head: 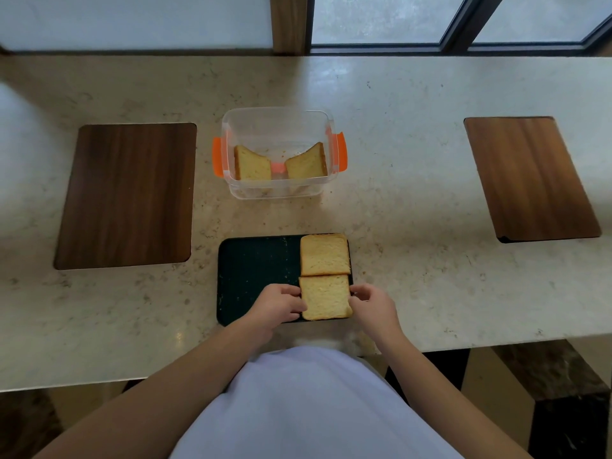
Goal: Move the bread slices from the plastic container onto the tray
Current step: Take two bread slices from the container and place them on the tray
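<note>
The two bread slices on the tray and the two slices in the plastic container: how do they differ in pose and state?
The two slices on the tray lie flat, one behind the other, on the right half of the dark tray. The two slices in the container stand tilted, leaning against opposite walls of the plastic container, apart. The left hand and right hand touch the nearer tray slice; nobody touches the container slices. All look alike.

We see a pale stone counter (397,134) under windows (381,18). We note one dark wooden board (127,195) at left, another wooden board (530,177) angled at right.
</note>
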A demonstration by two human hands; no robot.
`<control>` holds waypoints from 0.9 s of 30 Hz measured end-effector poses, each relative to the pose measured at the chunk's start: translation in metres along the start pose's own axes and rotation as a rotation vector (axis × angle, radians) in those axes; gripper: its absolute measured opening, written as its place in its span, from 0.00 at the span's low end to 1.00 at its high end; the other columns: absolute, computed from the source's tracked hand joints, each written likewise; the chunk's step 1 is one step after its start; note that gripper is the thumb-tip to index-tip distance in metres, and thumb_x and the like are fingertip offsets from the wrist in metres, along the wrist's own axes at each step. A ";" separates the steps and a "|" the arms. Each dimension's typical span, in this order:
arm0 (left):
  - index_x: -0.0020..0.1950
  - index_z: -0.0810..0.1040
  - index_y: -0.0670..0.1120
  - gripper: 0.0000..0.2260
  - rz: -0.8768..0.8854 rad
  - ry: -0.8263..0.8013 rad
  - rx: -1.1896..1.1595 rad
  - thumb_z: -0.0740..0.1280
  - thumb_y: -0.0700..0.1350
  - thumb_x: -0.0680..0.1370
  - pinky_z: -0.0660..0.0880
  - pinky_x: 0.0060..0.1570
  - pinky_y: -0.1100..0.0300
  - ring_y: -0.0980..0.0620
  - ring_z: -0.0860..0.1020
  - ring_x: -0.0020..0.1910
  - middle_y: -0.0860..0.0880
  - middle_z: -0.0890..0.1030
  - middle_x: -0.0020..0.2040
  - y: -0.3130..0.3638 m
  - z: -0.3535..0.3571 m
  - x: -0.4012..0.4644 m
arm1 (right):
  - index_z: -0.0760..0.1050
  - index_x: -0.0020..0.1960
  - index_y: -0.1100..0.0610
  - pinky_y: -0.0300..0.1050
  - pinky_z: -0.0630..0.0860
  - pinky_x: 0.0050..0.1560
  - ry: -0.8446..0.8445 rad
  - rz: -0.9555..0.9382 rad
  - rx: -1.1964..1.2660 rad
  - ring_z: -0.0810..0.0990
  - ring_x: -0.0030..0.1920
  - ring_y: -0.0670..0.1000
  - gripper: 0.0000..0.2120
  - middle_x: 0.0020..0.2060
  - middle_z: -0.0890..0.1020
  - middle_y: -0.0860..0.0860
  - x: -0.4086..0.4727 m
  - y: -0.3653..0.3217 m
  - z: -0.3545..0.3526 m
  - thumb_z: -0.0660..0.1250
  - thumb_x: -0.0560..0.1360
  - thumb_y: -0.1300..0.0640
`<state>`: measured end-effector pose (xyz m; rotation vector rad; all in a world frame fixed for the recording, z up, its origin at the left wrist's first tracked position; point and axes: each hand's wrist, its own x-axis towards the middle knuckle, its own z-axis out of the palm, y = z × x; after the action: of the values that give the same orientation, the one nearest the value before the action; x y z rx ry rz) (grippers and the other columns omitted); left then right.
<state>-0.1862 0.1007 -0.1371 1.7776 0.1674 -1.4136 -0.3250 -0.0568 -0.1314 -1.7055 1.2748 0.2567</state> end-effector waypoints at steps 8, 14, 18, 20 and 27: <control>0.71 0.72 0.43 0.31 0.079 0.004 0.214 0.74 0.34 0.69 0.78 0.44 0.60 0.51 0.80 0.48 0.48 0.79 0.50 0.003 0.007 -0.005 | 0.81 0.55 0.53 0.40 0.76 0.44 0.048 -0.002 -0.003 0.81 0.47 0.45 0.13 0.43 0.82 0.43 0.003 0.009 -0.003 0.66 0.74 0.65; 0.69 0.71 0.42 0.31 0.078 0.039 0.211 0.75 0.34 0.68 0.80 0.52 0.51 0.49 0.80 0.47 0.47 0.78 0.47 0.006 0.011 -0.004 | 0.79 0.53 0.52 0.49 0.83 0.45 0.014 0.046 0.085 0.83 0.46 0.48 0.11 0.45 0.83 0.47 0.008 0.017 -0.004 0.74 0.72 0.59; 0.70 0.71 0.44 0.31 0.074 0.034 0.252 0.75 0.35 0.69 0.79 0.45 0.57 0.50 0.80 0.46 0.47 0.78 0.49 0.007 0.008 -0.005 | 0.78 0.56 0.53 0.51 0.84 0.47 -0.080 0.077 0.185 0.83 0.50 0.51 0.16 0.49 0.83 0.50 0.010 0.024 -0.005 0.77 0.71 0.62; 0.70 0.70 0.45 0.31 0.072 0.035 0.285 0.74 0.35 0.69 0.79 0.46 0.54 0.50 0.80 0.45 0.47 0.79 0.48 0.006 0.008 -0.006 | 0.78 0.55 0.52 0.49 0.83 0.45 -0.111 0.086 0.216 0.83 0.50 0.50 0.17 0.50 0.83 0.50 0.010 0.028 -0.008 0.77 0.71 0.63; 0.69 0.68 0.47 0.29 0.136 0.020 0.504 0.74 0.40 0.70 0.73 0.38 0.62 0.54 0.79 0.44 0.50 0.80 0.47 0.003 0.012 -0.011 | 0.78 0.57 0.54 0.35 0.79 0.32 -0.190 0.056 0.296 0.83 0.50 0.47 0.18 0.52 0.83 0.52 0.007 0.036 -0.013 0.75 0.71 0.69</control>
<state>-0.1972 0.0951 -0.1266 2.1588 -0.3224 -1.4204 -0.3561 -0.0706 -0.1489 -1.3630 1.1573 0.2439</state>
